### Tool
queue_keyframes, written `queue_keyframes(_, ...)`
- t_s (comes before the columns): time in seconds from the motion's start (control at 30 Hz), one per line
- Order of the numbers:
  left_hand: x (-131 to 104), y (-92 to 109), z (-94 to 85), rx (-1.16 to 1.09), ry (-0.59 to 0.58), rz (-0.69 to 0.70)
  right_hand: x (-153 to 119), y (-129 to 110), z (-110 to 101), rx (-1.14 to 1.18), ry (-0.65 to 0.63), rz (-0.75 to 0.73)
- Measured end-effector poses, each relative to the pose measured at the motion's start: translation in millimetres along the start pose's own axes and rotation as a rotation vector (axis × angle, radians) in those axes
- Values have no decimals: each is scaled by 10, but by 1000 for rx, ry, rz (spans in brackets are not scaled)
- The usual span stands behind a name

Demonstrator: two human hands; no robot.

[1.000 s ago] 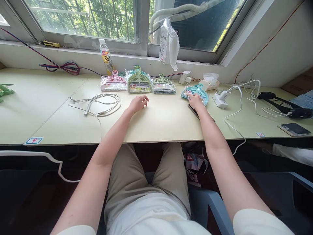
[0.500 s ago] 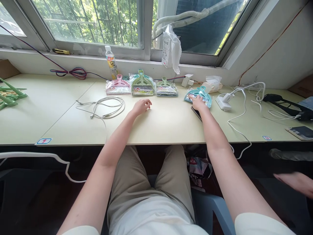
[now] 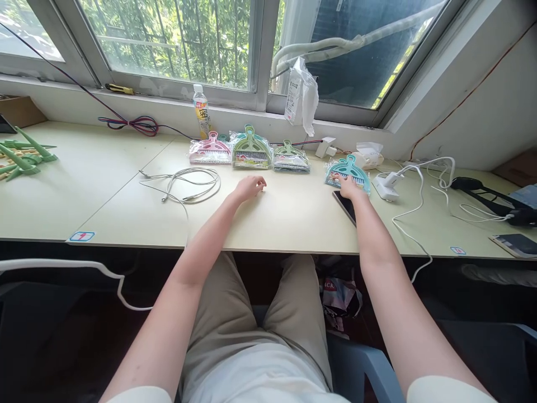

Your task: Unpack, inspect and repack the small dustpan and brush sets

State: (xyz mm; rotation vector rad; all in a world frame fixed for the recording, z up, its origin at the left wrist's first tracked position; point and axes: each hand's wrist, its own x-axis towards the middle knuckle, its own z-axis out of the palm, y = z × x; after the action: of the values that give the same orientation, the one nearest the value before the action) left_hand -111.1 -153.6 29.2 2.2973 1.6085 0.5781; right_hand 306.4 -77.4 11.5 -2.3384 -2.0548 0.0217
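My right hand (image 3: pixel 348 186) reaches to a blue mini dustpan and brush set (image 3: pixel 348 165) in clear plastic, its fingers closed at the near left edge. Just in front of that set, partly behind my right forearm, lies a dark phone (image 3: pixel 344 207). My left hand (image 3: pixel 250 188) rests on the table, open, with loosely bent fingers and nothing in them. Beyond it stands a row of wrapped dustpan and brush sets: a pink one (image 3: pixel 210 150), a larger green one (image 3: pixel 250 150) and a smaller green one (image 3: pixel 291 158).
A coiled pale cable (image 3: pixel 197 196) lies left of my left hand. A drink bottle (image 3: pixel 202 115) stands by the sill. Toward the right are a tissue pack (image 3: pixel 368 155), a white plug adapter (image 3: pixel 386 189), loose white cords, a black strapped device (image 3: pixel 486 196) and another phone (image 3: pixel 515 244).
The camera view has shifted slightly. My right hand stays at the blue set, its fingers now nearer the front edge. My left hand has barely moved. Another person's hand at lower right has left the view.
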Motion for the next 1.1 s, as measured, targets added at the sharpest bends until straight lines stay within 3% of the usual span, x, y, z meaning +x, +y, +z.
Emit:
queue_keyframes(0.17, 3, -22, 11, -10, -5, 11, -92, -232, -82, -20, 22, 95)
queue_keyframes(0.27, -2, -28, 21, -7, -10, 1, -142, -584, -168, -97, 175, 143)
queue_keyframes(0.37, -7, -28, 46, 2, -10, 9, -155, -1096, -170, -119, 375, -16)
queue_keyframes(0.5, -5, -34, 88, 31, -17, 38, -57, -1810, 13, -92, 323, -363)
queue_keyframes(0.63, -4, -53, 107, 29, -31, 38, 151, -2251, 198, -20, 282, -381)
queue_keyframes(0.73, -6, -68, 112, 22, -40, 48, 282, -2325, 210, 11, 292, -371)
queue_keyframes(0.83, -3, -71, 121, 13, -38, 61, 292, -2242, 134, -37, 287, -390)
queue_keyframes(1.1, 22, -74, 129, -25, -32, 54, -214, -1862, 27, -241, 364, -557)
